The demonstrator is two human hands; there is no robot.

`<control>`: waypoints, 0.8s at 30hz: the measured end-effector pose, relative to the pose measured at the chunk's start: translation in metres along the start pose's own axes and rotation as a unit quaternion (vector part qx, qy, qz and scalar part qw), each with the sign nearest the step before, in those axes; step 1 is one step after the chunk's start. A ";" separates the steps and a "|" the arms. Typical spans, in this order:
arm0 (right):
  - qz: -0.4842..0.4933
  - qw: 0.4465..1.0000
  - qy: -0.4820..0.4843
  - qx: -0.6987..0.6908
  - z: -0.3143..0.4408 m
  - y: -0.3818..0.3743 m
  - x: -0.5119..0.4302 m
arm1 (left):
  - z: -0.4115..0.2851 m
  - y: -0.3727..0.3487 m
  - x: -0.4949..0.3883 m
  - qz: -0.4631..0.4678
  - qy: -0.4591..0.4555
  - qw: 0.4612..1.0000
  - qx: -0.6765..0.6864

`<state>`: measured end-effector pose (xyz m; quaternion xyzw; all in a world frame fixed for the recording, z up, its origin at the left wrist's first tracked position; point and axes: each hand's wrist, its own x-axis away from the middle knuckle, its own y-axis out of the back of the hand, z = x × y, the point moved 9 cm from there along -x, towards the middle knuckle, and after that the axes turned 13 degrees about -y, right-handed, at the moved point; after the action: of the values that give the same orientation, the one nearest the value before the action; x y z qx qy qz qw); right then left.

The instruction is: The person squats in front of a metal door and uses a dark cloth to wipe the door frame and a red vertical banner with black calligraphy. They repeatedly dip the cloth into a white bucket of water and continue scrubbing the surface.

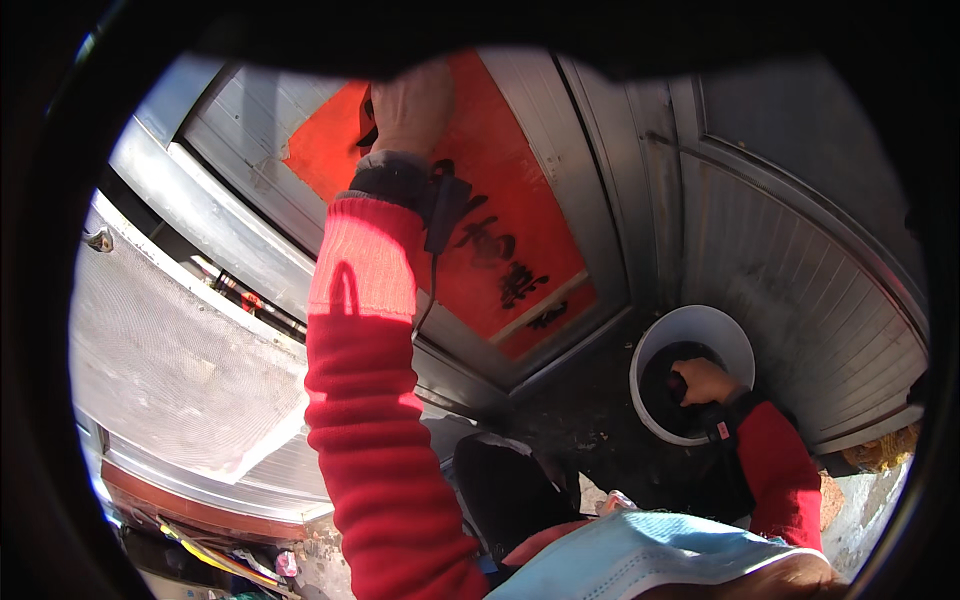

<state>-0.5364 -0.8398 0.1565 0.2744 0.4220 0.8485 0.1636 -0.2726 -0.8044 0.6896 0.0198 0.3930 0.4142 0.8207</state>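
Observation:
My left hand (414, 109) is raised in front of a red paper banner (517, 187) with black brush writing, which is stuck flat on a metal door. Its fingertips fall under the dark upper rim of the view, so whether they touch or grip anything is hidden. Down on the right, my right hand (703, 381) reaches inside a white plastic bucket (739, 337). Between its fingers is a small dark red thing (677, 385), perhaps a cloth, just above dark water (660, 367). Both wrists wear dark bands, the left one with a cable.
Ribbed metal panels (787, 300) rise behind the bucket and form a corner with the banner's door panel (600, 277). A pale textured panel (180, 345) stands at left. Assorted items (225, 559) lie at the lower left. A blue face mask (622, 555) covers the bottom edge.

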 end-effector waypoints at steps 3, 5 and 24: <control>-0.002 0.999 0.032 -0.013 -0.002 0.000 -0.003 | 0.012 -0.017 -0.035 0.098 0.024 0.994 -0.038; -0.001 1.000 0.031 -0.003 -0.005 -0.001 -0.003 | 0.008 -0.006 -0.043 0.014 0.018 0.998 -0.062; 0.006 1.000 0.019 -0.009 0.001 0.015 0.014 | 0.008 -0.015 -0.033 0.036 0.041 0.998 -0.014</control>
<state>-0.5479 -0.8406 0.1736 0.2591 0.4159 0.8583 0.1525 -0.2694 -0.8344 0.7100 0.0052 0.4195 0.4500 0.7883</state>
